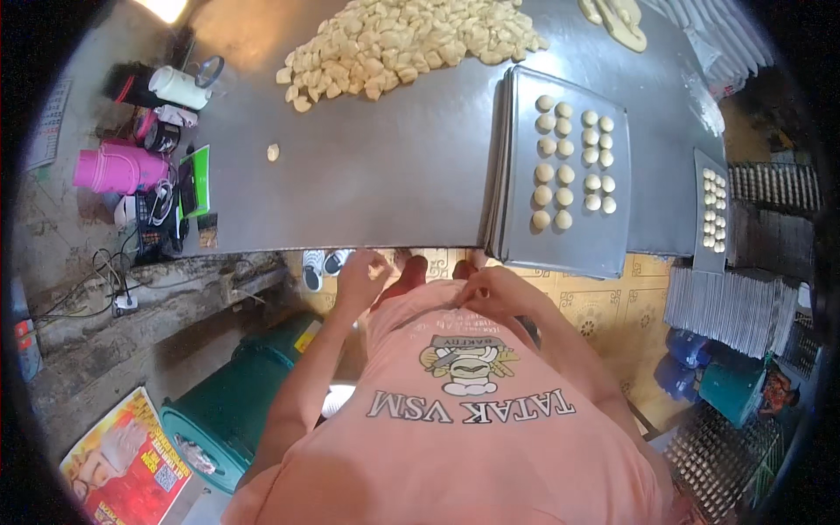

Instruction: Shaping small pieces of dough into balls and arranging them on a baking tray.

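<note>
My left hand [363,277] is beside the front of my pink shirt [437,446], its fingers curled; what they hold, if anything, is hidden. My right hand [486,290] pinches the shirt near its hem. Beyond my hands lies a steel worktable [350,175] with a heap of cut dough pieces [402,39] at the back and one loose piece [273,152] on the left. A stack of trays [560,249] on the right bears rows of round dough balls [564,174].
Dough [621,22] lies at the back right. A tray with dough balls [713,245] is at the far right, above stacked sheets [726,306]. Pink jug [122,166], cups and cords crowd the left. Below are a green lidded bin [219,411], slippers [315,271] and blue containers [682,350].
</note>
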A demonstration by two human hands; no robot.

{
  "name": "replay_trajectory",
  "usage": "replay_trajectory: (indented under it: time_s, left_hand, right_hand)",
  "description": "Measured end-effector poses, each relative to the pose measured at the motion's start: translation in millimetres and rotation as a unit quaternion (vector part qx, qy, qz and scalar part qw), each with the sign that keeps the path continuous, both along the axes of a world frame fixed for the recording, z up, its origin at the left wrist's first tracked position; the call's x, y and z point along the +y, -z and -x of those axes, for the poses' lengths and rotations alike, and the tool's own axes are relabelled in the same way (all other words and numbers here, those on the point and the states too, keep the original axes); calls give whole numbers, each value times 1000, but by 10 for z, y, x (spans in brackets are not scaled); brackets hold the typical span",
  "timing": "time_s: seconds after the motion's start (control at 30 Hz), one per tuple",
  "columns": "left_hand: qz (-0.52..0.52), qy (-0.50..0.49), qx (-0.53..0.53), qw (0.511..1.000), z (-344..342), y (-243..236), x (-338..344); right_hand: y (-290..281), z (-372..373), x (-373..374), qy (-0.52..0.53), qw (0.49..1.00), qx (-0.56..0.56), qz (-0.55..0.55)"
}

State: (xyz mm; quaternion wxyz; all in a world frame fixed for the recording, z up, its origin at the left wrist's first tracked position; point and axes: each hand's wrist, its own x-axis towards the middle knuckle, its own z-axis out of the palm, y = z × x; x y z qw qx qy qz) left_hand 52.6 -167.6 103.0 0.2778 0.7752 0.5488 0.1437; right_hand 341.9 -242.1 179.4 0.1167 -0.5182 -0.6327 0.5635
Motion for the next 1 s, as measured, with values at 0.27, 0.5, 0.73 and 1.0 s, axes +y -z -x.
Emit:
replay_trajectory:
  time_s: [0.27,0.5,0.73,1.0]
  left_hand:
    - [265,290,-9,920,-223,-555,-21]
    - [10,339,-40,940,-447,-502,-266]
    - [237,372,-119,890,-473,-344,-83]
    - [104,491,93,860,-779,27,-58]
  right_hand:
    - [343,104,154,-132,985,-80,-78]
    - [461,199,212,-163,950,-192,-183]
    - [600,127,230,-94,971,-110,-192]
    - [607,118,230,-98,981,-63,-156]
